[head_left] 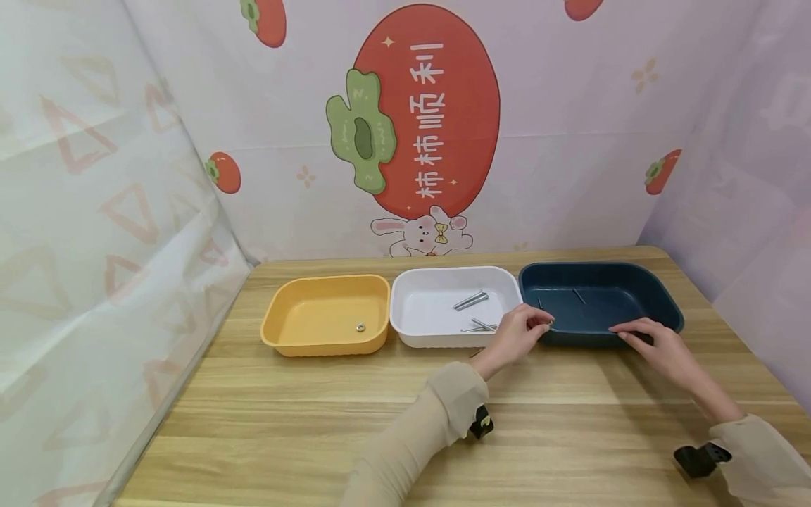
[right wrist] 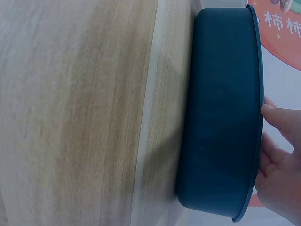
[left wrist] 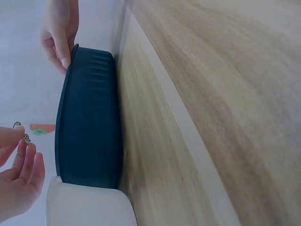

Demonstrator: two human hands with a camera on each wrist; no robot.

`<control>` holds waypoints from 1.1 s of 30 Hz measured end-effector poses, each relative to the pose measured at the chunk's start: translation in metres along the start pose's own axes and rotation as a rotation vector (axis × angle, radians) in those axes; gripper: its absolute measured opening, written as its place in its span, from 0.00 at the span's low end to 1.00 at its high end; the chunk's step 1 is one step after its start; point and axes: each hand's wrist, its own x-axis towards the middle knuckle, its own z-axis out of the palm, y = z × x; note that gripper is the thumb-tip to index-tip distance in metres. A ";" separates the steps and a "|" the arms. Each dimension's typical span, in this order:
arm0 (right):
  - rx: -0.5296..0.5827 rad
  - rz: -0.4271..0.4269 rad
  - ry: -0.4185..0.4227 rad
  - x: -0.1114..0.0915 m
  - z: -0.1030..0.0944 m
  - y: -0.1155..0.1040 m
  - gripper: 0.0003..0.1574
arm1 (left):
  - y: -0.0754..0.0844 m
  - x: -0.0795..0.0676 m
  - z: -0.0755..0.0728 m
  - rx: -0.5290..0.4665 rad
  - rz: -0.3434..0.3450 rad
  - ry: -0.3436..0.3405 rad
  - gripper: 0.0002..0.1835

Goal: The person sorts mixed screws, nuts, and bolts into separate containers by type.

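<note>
My left hand (head_left: 516,334) pinches small brass-coloured metal hardware (left wrist: 27,138) between thumb and fingertips, over the near left corner of the dark blue tray (head_left: 589,339). Bits of it show on both sides of the thumb in the left wrist view; its exact kind I cannot tell. On the same tray's near rim, toward the right, my right hand (head_left: 659,346) grips with the thumb outside and fingers over the edge, as the right wrist view shows. Inside that tray lie a thin dark screw (head_left: 579,296) and another thin piece (head_left: 541,303) near its left wall.
A white tray (head_left: 412,341) stands in the middle, holding several silver screws (head_left: 471,301). To its left, a yellow tray (head_left: 304,349) has one small nut (head_left: 360,327) in it. The three trays form a row along the back of the wooden table (head_left: 285,429), before a printed cloth backdrop.
</note>
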 end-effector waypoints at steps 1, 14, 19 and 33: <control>-0.001 0.000 0.001 0.000 0.000 0.000 0.08 | 0.000 0.000 0.000 -0.005 -0.005 0.001 0.08; 0.003 0.010 -0.011 0.000 0.000 0.000 0.08 | -0.004 0.010 0.009 -0.018 -0.045 0.016 0.07; 0.006 0.011 -0.010 0.000 0.000 0.000 0.08 | -0.004 0.014 0.013 -0.012 -0.043 0.026 0.07; 0.000 0.005 -0.012 0.000 0.000 0.002 0.08 | -0.002 0.020 0.016 -0.010 -0.083 0.051 0.06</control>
